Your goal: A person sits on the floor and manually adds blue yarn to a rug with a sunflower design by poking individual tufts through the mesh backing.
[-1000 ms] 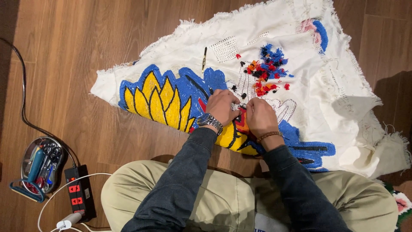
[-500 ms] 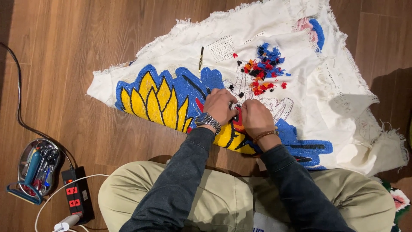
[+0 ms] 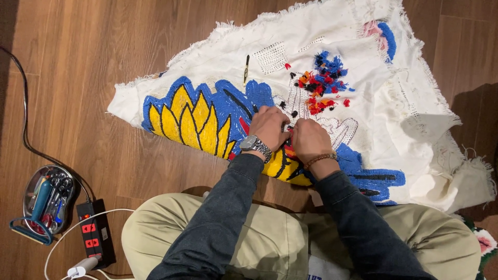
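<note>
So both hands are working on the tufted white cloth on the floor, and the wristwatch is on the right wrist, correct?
Not quite. The head view shows the wristwatch on the left hand; the right hand wears a beaded bracelet. The rest holds: both hands press together on the white cloth spread on the wooden floor.

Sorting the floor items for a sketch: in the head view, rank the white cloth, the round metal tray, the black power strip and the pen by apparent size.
1. white cloth
2. round metal tray
3. black power strip, fairly close to the tray
4. pen
</note>
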